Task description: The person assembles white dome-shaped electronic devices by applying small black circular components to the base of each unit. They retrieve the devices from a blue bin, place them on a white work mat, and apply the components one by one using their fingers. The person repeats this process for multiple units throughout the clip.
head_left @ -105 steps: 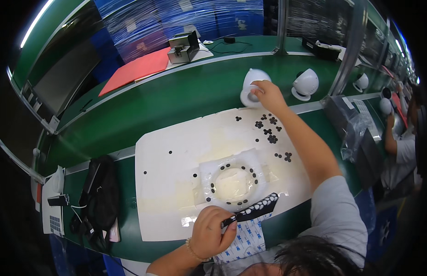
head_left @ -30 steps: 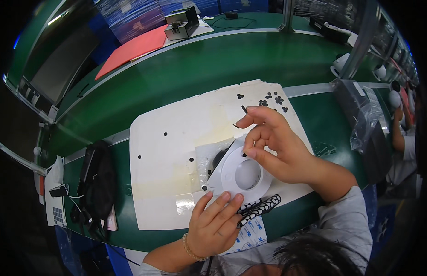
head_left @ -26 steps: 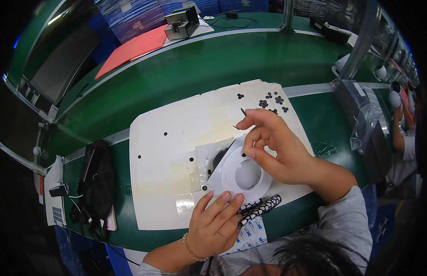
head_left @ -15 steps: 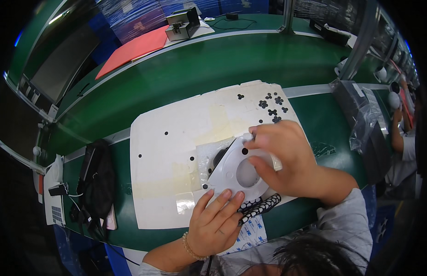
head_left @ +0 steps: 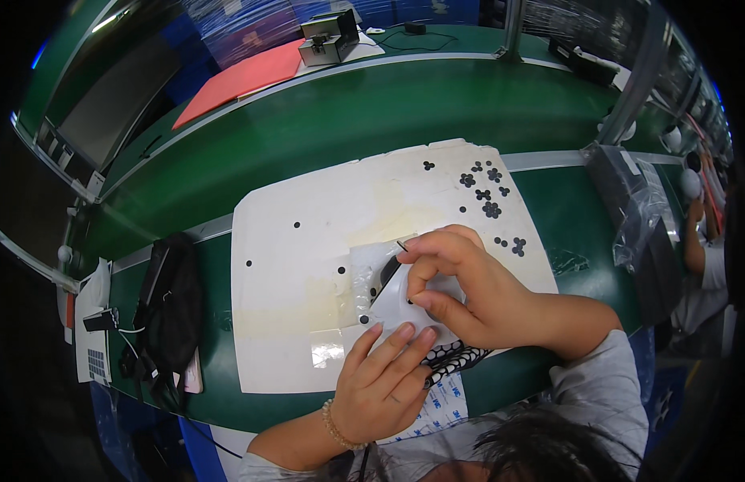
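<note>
Since it looks light, stiff and slippery, the glossy white plastic housing [head_left: 393, 304] on the white padded sheet [head_left: 361, 265] suits a rim hold, the left hand [head_left: 382, 386] touching it with fingers parted, the grip of the curled right hand [head_left: 477, 293] unclear.

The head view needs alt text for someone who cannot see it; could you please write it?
A person's left hand touches a white part while the right hand curls above it, a small dark piece at one fingertip. Below lies a white board dotted with black discs.
</note>
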Action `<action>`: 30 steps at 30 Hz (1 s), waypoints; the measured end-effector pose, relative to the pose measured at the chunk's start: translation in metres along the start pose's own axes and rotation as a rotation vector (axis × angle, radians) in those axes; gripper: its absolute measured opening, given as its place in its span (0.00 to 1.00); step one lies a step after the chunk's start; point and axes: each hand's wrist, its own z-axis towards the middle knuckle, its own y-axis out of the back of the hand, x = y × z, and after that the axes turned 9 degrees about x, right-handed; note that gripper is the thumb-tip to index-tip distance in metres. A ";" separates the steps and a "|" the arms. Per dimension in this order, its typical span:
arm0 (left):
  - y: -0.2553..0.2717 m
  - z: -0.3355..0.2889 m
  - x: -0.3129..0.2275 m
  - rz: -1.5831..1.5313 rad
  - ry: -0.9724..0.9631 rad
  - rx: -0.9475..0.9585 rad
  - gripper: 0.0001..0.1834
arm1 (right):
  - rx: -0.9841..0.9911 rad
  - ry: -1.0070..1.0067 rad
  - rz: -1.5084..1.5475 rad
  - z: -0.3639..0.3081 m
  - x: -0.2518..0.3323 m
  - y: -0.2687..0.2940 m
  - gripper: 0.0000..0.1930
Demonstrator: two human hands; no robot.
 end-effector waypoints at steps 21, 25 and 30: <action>-0.007 0.004 0.002 0.001 0.013 -0.117 0.03 | 0.062 -0.188 -0.057 -0.059 0.001 0.004 0.02; -0.008 0.003 0.003 0.021 0.011 -0.122 0.03 | 0.058 -0.167 -0.072 -0.056 0.002 0.001 0.03; -0.006 0.000 0.006 0.055 -0.025 -0.065 0.08 | 0.017 -0.115 -0.195 -0.058 0.001 0.000 0.04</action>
